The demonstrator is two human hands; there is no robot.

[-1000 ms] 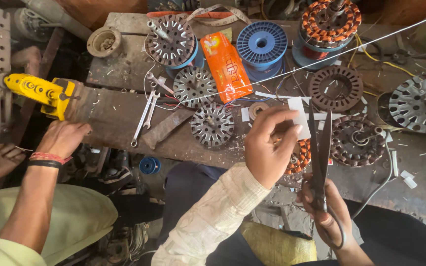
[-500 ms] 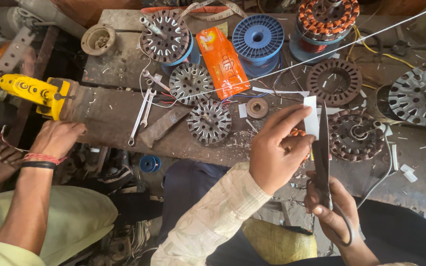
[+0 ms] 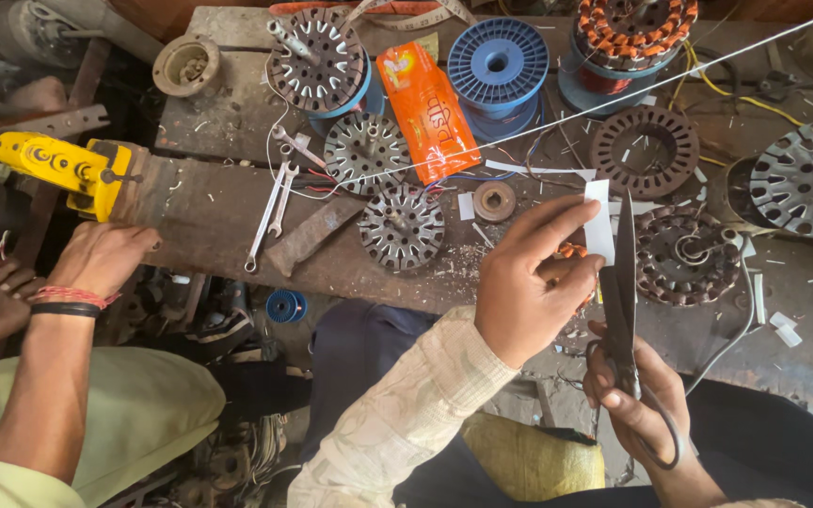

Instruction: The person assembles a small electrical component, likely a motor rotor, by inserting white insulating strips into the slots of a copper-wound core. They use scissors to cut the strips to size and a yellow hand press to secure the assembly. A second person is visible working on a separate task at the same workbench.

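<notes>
White paper strip [image 3: 599,221] pinched in the left hand [image 3: 529,287], scissors [image 3: 625,292] beside it.
The left grip is closed on the strip; the right hand [image 3: 646,400] grips the scissors' handles, blades upright and just touching the strip's edge, above the rusty tabletop [image 3: 209,212] with its stators [image 3: 402,226]. A co-worker's hand [image 3: 101,259] rests at the tabletop's left edge.

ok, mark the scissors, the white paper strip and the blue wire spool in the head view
scissors [image 3: 625,282]: head view, on the dark blades.
white paper strip [image 3: 599,221]: head view, on the strip's middle, above the left hand's fingertips.
blue wire spool [image 3: 498,62]: head view, on its top flange near the hub.
</notes>
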